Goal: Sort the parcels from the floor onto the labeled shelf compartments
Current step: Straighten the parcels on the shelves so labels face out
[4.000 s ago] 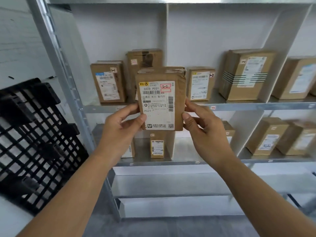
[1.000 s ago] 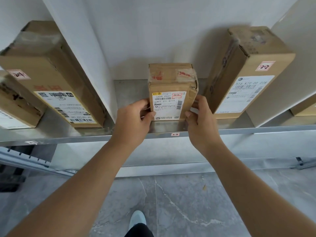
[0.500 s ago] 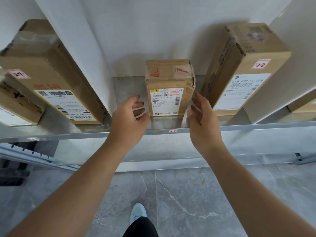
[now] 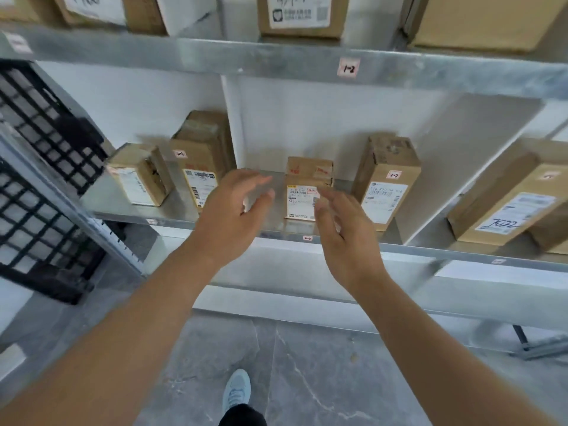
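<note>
A small brown parcel (image 4: 302, 192) with a white barcode label stands upright on the lower metal shelf (image 4: 276, 232), in the compartment tagged 2-2 (image 4: 307, 238). A taller parcel (image 4: 385, 179) marked 2-2 stands to its right in the same compartment. My left hand (image 4: 233, 216) hovers in front of the shelf, left of the small parcel, fingers relaxed and empty. My right hand (image 4: 344, 232) hovers just right of and in front of it, fingers loose, covering the label's corner. Neither hand touches the parcel.
Two parcels (image 4: 172, 176) stand in the compartment to the left, another large one (image 4: 504, 201) to the right. The upper shelf edge (image 4: 349, 69) carries a 1-2 tag with boxes above. A black plastic pallet (image 4: 40, 179) leans at the left. Grey floor and my shoe (image 4: 236, 388) lie below.
Both hands let go of the small parcel after setting it in the 2-2 compartment and have drawn back from it. The view has pulled away and risen from the shelf.
</note>
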{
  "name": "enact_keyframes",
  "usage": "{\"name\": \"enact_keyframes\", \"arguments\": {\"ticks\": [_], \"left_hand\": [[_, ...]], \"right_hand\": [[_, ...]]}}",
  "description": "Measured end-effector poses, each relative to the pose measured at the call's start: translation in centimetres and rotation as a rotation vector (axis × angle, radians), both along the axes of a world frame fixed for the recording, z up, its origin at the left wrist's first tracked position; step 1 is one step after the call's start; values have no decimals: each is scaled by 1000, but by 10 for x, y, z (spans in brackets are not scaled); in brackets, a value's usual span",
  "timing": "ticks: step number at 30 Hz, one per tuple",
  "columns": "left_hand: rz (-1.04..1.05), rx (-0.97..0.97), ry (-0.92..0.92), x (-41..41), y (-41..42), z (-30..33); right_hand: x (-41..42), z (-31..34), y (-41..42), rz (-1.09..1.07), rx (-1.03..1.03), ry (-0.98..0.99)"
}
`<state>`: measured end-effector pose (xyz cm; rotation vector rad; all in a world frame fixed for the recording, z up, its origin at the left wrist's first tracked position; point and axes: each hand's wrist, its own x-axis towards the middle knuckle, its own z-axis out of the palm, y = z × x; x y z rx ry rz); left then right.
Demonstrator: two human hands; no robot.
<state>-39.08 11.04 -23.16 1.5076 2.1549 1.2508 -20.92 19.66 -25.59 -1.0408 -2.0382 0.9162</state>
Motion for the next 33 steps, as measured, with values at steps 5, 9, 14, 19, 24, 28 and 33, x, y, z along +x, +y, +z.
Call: {"name": "enact_keyframes", "arguments": {"ticks": [5,9,14,19,24,28,33], "left_hand": [[0,58,106,-3,-53,90],[42,56,239,-25,-88,155],[21,86,308,-82,-127,197],[-8,59,331,-155,-164,218],[23,10,366,-229,-188,236],[33,-16,335,-271,-191,242],[70,-52,320,-309,-175,239]], "right_hand": [[-10,91,-38,108,122,-12],[-35,158,-66,131,232,-25],[-86,213,-99,153,381,-8],[-153,239,-130,156,426,45],[-224,253,-149,144,401,61],[-262,256,-154,143,341,11],[-306,255,-132,174,347,-52]]}}
